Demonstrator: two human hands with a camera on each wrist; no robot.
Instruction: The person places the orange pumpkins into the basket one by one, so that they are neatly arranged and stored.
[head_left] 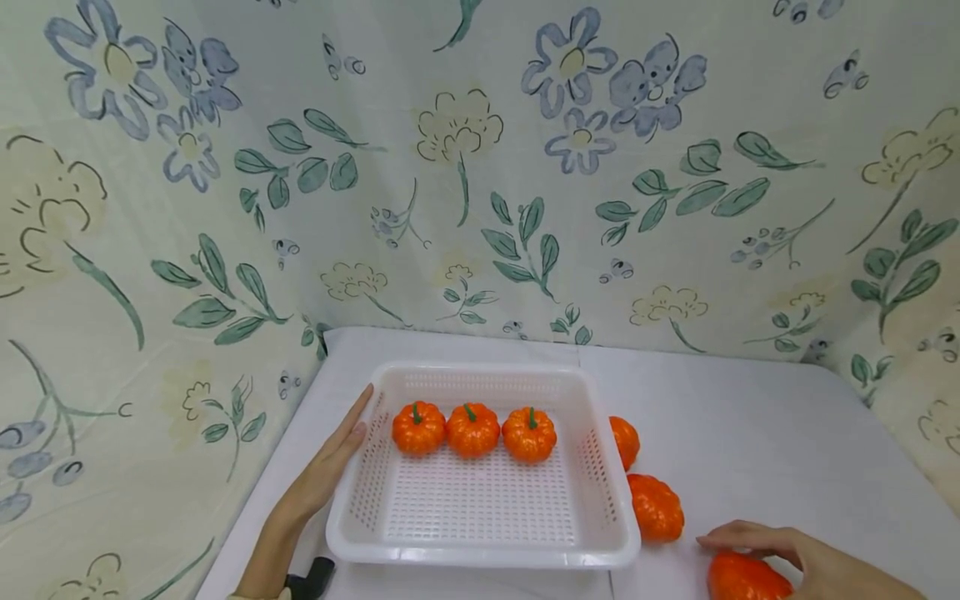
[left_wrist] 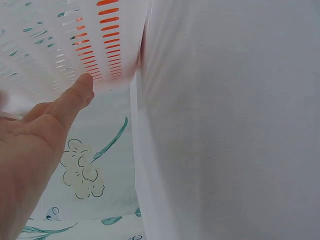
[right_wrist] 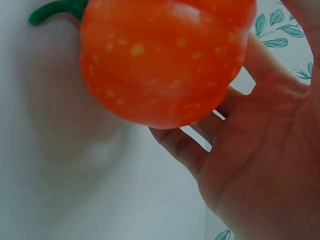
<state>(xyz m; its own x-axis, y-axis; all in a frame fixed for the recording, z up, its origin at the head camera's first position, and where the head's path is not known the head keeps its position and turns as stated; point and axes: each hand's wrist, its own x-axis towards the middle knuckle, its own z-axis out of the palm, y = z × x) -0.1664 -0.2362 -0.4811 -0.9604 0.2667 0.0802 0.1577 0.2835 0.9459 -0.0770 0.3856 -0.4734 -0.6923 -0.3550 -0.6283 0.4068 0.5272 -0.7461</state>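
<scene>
A white perforated plastic basket [head_left: 480,556] holds three small orange toy pumpkins [head_left: 472,431] in a row near its far wall, green stems up. My left hand [head_left: 330,467] rests along the outside of the basket's left wall, fingers straight; in the left wrist view a fingertip [left_wrist: 86,82] touches the slotted side. At the lower right, my right hand [head_left: 817,554] holds another orange pumpkin [right_wrist: 165,65] with its fingers around it. In the right wrist view its green stem [right_wrist: 57,11] points left, and some fingers are partly hidden behind it.
Two more pumpkins lie on the white tabletop against the basket's right side, the nearer pumpkin [head_left: 657,508] whole in view and the farther pumpkin [head_left: 625,442] partly hidden by the rim. Flower-patterned cloth [head_left: 480,183] hangs behind and at both sides of the table.
</scene>
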